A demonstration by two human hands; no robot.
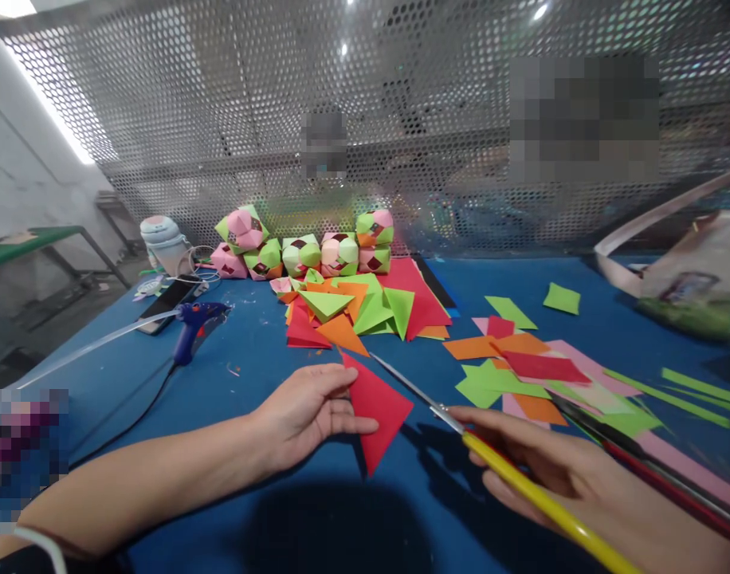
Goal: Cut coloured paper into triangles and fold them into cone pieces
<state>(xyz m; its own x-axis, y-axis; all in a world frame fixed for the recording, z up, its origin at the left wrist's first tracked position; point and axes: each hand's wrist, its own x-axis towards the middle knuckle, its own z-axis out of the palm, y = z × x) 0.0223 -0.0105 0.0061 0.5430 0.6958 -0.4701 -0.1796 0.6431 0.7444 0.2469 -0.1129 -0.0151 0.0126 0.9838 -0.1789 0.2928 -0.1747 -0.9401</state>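
My left hand (317,410) pinches a folded red paper triangle (382,418) between thumb and fingers, a little above the blue table. To its right, my right hand (538,466) is closed round a long tool with a slim pointed silver blade and a yellow handle (514,470); I cannot tell its exact kind. The blade's tip points up and left, close to the triangle's upper edge. Just beyond lies a pile of folded green, orange and red paper pieces (329,303). Some fingers of my right hand are hidden behind the handle.
Paper balls (302,255) line the back before a perforated metal screen (269,96). At left are a blue glue gun (191,327), a phone (165,303) and a cup (165,243). Paper scraps (544,367), a dark-and-red tool (645,454) and a bag (693,271) occupy the right.
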